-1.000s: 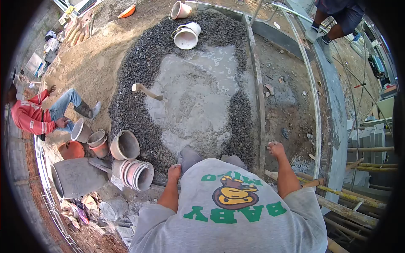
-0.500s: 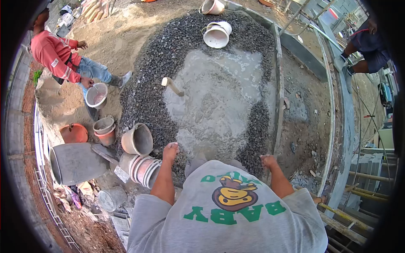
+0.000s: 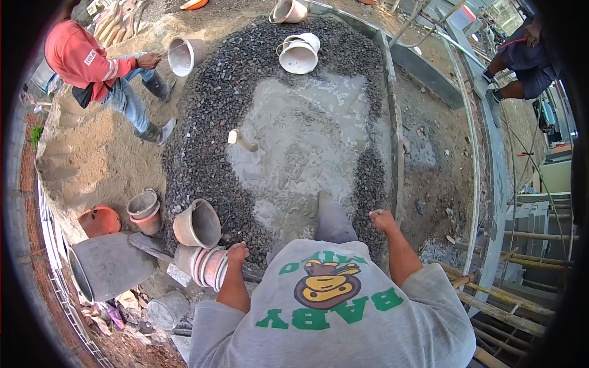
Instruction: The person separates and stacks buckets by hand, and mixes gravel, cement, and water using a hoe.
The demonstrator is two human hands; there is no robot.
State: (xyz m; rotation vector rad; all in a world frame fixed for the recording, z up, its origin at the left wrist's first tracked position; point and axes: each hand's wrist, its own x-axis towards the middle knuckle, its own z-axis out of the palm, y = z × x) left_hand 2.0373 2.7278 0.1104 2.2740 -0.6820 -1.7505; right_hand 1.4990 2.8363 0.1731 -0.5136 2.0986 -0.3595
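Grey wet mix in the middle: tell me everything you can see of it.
The wet mix is a grey, cement-like pool, smoother toward the far end, lumpier nearer. Dark gravel borders most of it. A pale handle slants up at its left side, and one leg meets its near part, the foot not visible.

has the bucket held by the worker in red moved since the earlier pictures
Yes, the bucket has moved up and rightward in the view, farther from the orange tub.
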